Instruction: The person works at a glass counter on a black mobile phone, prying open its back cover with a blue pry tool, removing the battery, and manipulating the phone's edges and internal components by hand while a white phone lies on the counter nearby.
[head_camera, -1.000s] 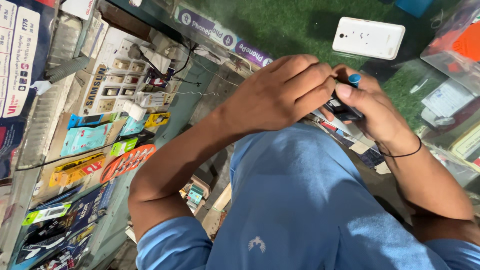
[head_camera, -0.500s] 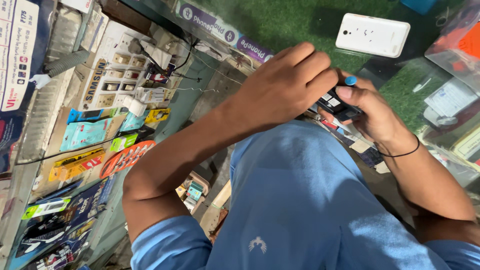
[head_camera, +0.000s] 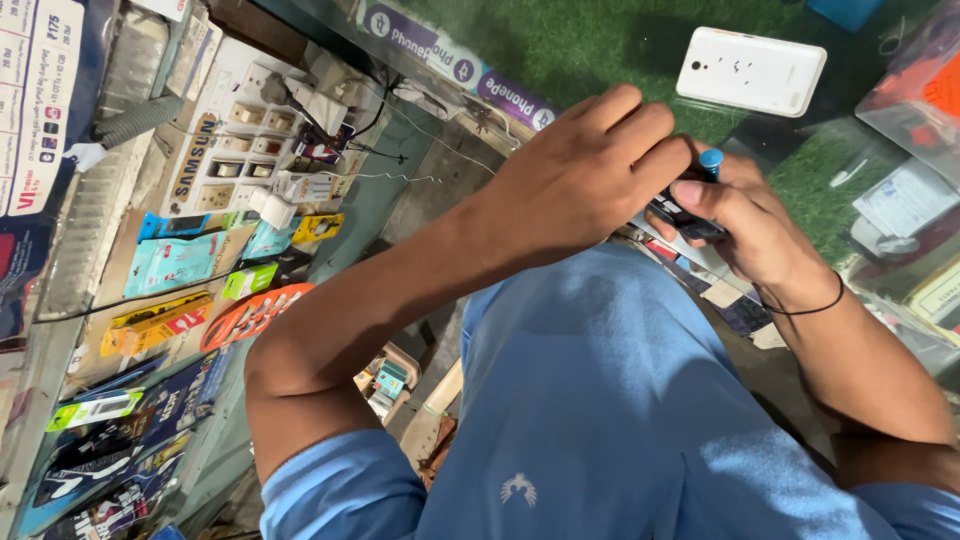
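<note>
While both hands meet, right hand (head_camera: 750, 225) pinches screwdriver (head_camera: 710, 160).

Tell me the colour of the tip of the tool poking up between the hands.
Blue: the tool's tip shows in the head view, above the right hand.

A surface covered in green artificial turf (head_camera: 590, 45) is seen at the top. A wall (head_camera: 150, 250) crowded with hanging accessory packets fills the left. Dim floor (head_camera: 440, 190), possibly concrete, is glimpsed below.
</note>
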